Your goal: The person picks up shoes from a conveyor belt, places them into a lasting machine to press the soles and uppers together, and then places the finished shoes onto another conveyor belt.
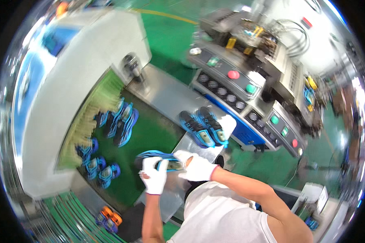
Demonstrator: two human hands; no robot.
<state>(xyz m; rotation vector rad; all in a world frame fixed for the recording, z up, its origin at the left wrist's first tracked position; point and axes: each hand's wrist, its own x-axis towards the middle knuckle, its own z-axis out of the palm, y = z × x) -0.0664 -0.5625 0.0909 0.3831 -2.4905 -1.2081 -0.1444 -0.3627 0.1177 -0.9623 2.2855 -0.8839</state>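
Observation:
Both hands wear white gloves and hold one blue-and-black shoe (160, 154) between them, over the edge of a green conveyor belt. My left hand (154, 175) grips its side near the toe end. At the heel end, my right hand (195, 166) is closed around the shoe's rim. A pair of similar shoes (202, 128) stands side by side on the metal ledge, just beyond my right hand. More blue-and-black shoes (125, 123) lie on the belt to the left, and several others (98, 167) stand nearer its left edge.
A large white machine housing (81, 44) with a green fringe curtain (91, 117) covers the belt's left end. At the right stands a machine with a button panel (231, 77). An orange-and-purple pair of shoes (108, 219) sits at lower left, beside a green slatted roller surface (75, 218).

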